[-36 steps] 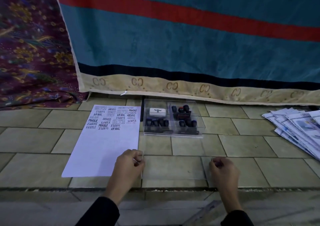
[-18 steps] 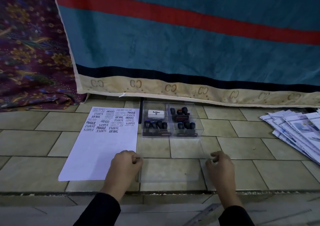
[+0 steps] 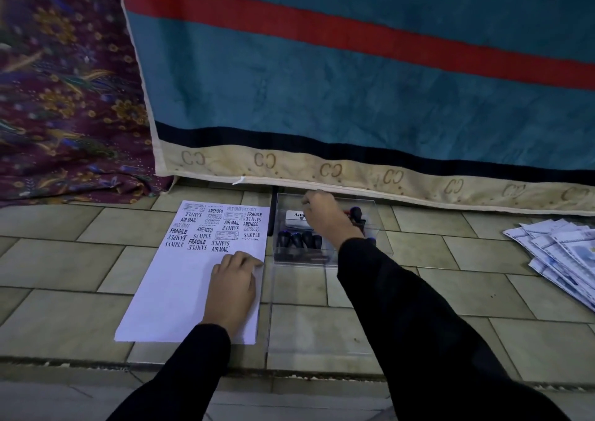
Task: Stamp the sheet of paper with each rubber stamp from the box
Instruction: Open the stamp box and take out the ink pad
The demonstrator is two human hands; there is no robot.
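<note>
Head view. Your left hand (image 3: 233, 287) lay palm-down on the sheet of paper (image 3: 180, 291), fingers loosely bent near its right edge, gripping nothing. The sheet lay on the tiled floor (image 3: 64, 259), stamped across its far part only. Your right hand (image 3: 325, 216) reached into the clear box (image 3: 383, 243) just right of the sheet, fingers curled downward beyond a row of rubber stamps (image 3: 299, 239); whether they held one could not be told.

Dim, bluish indoor light; soft shadows; mild motion blur; wide-angle bending at edges; dark sleeves lose detail.
</note>
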